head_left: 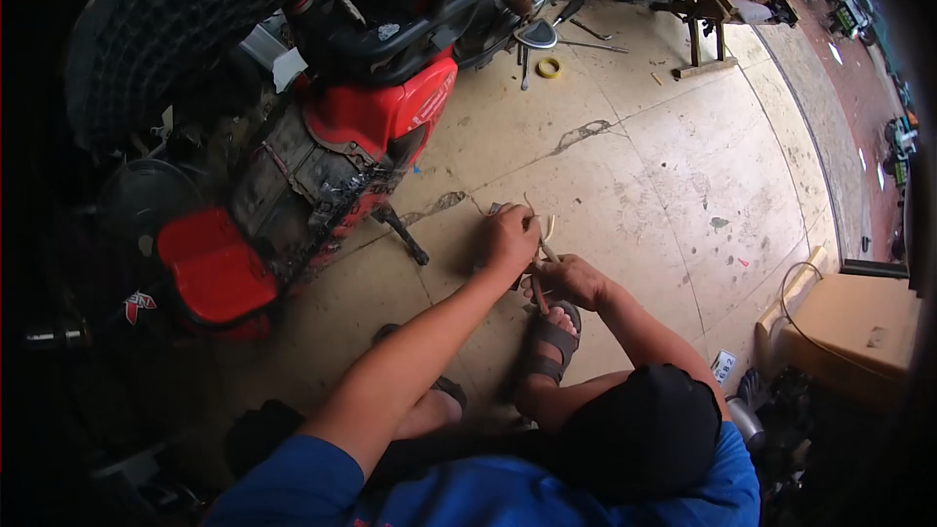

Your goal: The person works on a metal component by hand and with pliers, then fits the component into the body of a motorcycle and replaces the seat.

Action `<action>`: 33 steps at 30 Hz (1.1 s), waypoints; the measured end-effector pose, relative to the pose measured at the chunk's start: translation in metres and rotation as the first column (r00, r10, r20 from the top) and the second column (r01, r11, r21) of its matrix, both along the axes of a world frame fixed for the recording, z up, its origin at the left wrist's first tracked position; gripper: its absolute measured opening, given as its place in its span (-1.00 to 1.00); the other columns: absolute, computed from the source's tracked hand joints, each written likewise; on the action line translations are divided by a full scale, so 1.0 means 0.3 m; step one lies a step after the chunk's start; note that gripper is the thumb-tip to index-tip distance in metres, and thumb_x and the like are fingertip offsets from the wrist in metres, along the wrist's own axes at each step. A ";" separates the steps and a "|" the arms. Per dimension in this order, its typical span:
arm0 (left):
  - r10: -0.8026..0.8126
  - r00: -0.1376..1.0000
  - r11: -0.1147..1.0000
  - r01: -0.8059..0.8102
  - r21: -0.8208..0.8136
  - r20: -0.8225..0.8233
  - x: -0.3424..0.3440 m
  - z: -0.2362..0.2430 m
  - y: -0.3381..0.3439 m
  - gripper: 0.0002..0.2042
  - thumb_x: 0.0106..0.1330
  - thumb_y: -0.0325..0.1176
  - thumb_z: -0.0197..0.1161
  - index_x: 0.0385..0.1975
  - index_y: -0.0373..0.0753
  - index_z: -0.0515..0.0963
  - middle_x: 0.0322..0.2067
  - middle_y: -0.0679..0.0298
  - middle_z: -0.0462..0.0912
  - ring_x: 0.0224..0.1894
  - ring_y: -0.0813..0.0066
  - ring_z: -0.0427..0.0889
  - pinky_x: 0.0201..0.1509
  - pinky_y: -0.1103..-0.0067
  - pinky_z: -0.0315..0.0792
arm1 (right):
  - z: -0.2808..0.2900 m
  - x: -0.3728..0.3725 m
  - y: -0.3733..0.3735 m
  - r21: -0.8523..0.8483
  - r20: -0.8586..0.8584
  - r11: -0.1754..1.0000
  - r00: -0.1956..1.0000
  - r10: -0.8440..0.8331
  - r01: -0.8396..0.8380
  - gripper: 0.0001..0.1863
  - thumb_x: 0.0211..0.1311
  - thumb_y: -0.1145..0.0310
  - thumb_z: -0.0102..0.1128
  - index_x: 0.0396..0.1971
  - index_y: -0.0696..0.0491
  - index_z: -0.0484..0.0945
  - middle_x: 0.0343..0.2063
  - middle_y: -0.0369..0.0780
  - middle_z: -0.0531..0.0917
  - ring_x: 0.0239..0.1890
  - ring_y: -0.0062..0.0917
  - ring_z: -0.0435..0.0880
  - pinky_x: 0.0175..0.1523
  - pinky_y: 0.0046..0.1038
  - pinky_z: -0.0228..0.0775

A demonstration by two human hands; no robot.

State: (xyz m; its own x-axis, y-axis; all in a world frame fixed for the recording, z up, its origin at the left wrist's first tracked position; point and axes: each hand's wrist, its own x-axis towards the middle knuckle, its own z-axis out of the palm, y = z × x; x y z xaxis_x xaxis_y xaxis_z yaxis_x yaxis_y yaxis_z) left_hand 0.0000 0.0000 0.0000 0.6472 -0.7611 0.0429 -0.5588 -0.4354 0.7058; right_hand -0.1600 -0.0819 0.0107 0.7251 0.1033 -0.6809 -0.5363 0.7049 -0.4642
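In the head view my left hand [509, 237] is closed, its fingers pinched on something small that they mostly hide; a dark piece shows behind it. Just below and to the right, my right hand [576, 278] is closed around a thin tan strip or rod [549, 252], whose exact kind I cannot make out. Pale, narrow ends stick up between the two hands. Both hands are low over the tiled floor, above my sandaled right foot [551, 342].
A red-and-black motor scooter [410, 98] with detached panels stands left. Tools [537, 35] and a yellow tape roll [549, 67] lie behind. A wooden stand [703, 34] is at back right, a cardboard box [844, 322] at right, a red step-shaped part [217, 263] at lower left.
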 end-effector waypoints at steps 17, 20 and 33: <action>0.118 0.611 0.945 -0.311 -0.100 -0.783 -0.004 -0.090 0.091 -0.91 0.44 -0.37 0.24 -0.20 -0.23 0.60 -0.32 0.42 0.66 -0.29 0.68 0.60 -0.17 0.68 0.45 | -0.049 0.023 -0.104 -0.104 0.069 0.992 0.994 0.082 -0.075 -0.59 0.56 0.13 0.00 -0.02 0.23 0.51 -0.31 -0.14 0.71 -0.31 -0.36 0.73 -0.14 -0.35 0.63; 0.107 0.587 0.944 -0.314 -0.104 -0.803 -0.001 -0.096 0.095 -0.92 0.46 -0.38 0.22 -0.19 -0.22 0.58 -0.30 0.42 0.65 -0.26 0.67 0.60 -0.15 0.67 0.45 | -0.048 0.025 -0.097 -0.047 0.084 0.998 0.995 0.054 -0.050 -0.60 0.56 0.13 0.01 -0.01 0.21 0.51 -0.30 -0.14 0.71 -0.30 -0.36 0.74 -0.12 -0.35 0.63; 0.090 0.579 0.941 -0.316 -0.121 -0.810 -0.009 -0.092 0.091 -0.92 0.48 -0.36 0.20 -0.19 -0.19 0.56 -0.27 0.44 0.63 -0.23 0.65 0.59 -0.10 0.65 0.45 | -0.068 0.015 -0.076 0.183 0.068 0.983 0.997 -0.022 0.010 -0.57 0.56 0.09 -0.01 0.04 0.19 0.52 -0.26 -0.15 0.72 -0.20 -0.33 0.77 -0.03 -0.30 0.67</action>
State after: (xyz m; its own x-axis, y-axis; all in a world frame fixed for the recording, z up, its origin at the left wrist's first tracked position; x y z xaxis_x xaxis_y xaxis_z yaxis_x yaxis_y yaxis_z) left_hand -0.0026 0.0272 -0.0276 0.6477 -0.6437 -0.4075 0.3446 -0.2295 0.9103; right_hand -0.1555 -0.1047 -0.0098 0.7724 0.2093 -0.5996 -0.4953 0.7895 -0.3625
